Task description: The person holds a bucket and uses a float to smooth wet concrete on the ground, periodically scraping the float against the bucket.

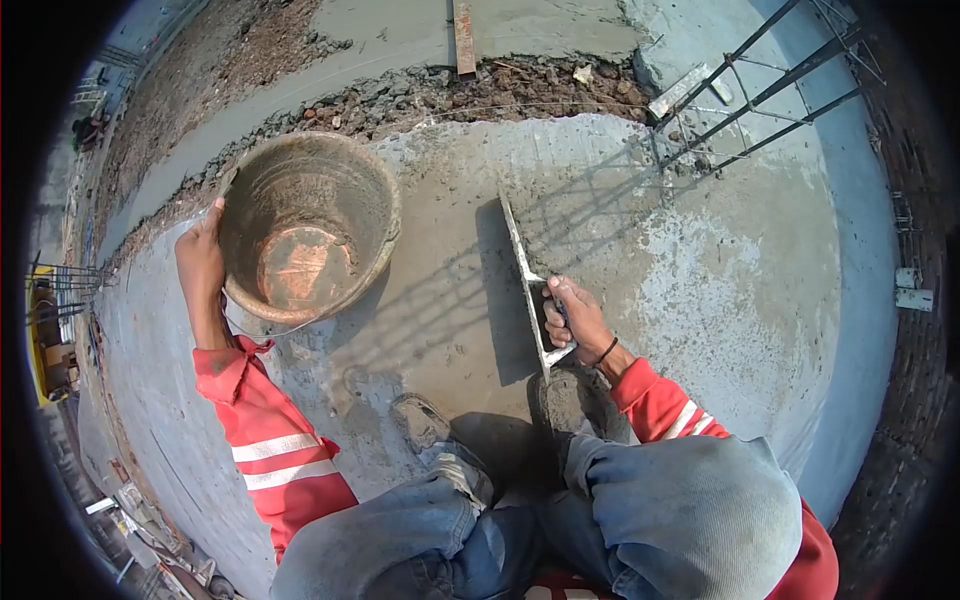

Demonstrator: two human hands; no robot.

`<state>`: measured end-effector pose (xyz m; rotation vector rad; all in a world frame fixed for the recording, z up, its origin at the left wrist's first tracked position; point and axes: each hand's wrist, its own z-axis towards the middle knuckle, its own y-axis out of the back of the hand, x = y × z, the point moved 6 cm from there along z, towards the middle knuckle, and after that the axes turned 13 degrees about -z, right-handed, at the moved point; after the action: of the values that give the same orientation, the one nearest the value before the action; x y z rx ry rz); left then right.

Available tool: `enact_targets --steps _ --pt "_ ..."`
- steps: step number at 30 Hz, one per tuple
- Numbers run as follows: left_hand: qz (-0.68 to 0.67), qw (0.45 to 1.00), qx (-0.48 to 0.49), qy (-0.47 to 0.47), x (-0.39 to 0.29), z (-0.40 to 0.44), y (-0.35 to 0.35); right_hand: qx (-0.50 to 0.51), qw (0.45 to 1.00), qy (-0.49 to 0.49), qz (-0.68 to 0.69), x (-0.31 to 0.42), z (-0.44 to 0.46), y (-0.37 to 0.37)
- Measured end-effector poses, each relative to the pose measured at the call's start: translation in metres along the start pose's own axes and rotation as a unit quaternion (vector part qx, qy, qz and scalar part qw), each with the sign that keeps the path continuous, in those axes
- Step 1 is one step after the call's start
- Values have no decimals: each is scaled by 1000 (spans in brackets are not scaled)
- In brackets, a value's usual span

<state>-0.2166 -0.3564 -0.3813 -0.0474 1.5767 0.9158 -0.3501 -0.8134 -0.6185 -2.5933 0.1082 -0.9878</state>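
Note:
My left hand (203, 262) is closed on the rim of a mortar-stained bucket (310, 185), at its left side. The bucket is tipped toward me, so its inside shows, with a reddish bottom and grey smears on the walls. In my right hand (580, 322) is a plastering trowel (524, 265), my fingers wrapped round its handle. Its long flat blade stands on edge, raised off the concrete slab (440, 240), and casts a dark shadow to its left. Wet-looking mortar covers part of the slab between bucket and trowel.
Steel rebar (770, 85) rises from the slab at upper right, beside a pale block (678, 90). A strip of rubble and soil (510, 90) runs along the slab's far side. A rusty metal bar (463, 40) lies beyond it. My shoes (420, 420) rest on the slab.

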Motion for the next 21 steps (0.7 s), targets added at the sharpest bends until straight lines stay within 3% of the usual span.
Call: enact_targets --steps 3,4,5,7,9,11,13,16,21 --pt "24 999 42 3 17 18 -6 3 998 39 -39 30 -28 21" --pt "16 999 47 -6 12 17 -8 -68 980 92 -161 50 -41 36" --pt "10 999 52 -14 7 17 -10 -137 940 142 -280 67 -52 52" --pt "7 999 47 -18 1 13 -10 -319 775 204 -506 91 -66 111" --pt "-5 999 52 -4 3 13 -10 -384 768 163 -485 113 -75 155" --pt "36 996 76 -2 17 27 -5 -390 743 177 -514 105 -56 208" --pt "-2 998 66 -2 10 21 -6 -392 711 197 -550 109 -53 198" --pt "1 997 77 -10 15 25 -4 -321 754 191 -540 101 -43 163" --pt "16 997 68 -22 1 16 -16 -235 746 187 -594 74 -28 73"
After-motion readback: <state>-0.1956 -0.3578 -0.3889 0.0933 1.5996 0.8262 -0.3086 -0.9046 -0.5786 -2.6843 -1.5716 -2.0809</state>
